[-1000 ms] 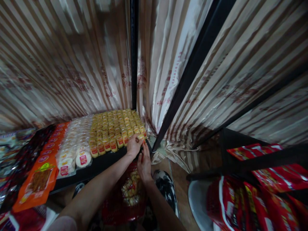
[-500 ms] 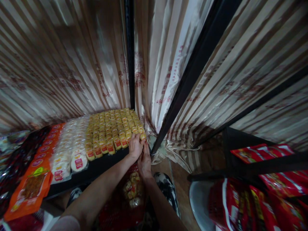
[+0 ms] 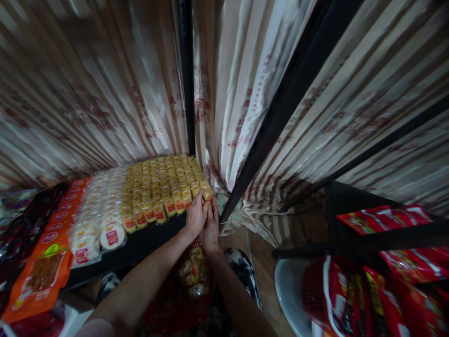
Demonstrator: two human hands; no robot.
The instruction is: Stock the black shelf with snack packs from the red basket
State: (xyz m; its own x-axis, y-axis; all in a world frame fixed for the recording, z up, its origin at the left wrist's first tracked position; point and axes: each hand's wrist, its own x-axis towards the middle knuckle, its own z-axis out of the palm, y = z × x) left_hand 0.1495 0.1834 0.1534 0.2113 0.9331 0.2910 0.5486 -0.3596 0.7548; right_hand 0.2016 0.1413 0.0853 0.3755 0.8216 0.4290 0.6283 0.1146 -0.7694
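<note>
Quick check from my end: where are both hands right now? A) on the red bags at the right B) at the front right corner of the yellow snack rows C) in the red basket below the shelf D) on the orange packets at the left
B: the left hand and the right hand meet at the near right end of the yellow snack packs on the black shelf.

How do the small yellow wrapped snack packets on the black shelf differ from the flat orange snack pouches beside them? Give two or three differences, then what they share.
The small yellow wrapped snack packets are tiny and many, packed in tight rows; the flat orange snack pouches are far larger and fewer, overlapping in one line. The yellow packets fill the shelf's right end, where both hands meet; the orange pouches lie at the left, untouched. Both sit on the same black shelf.
</note>
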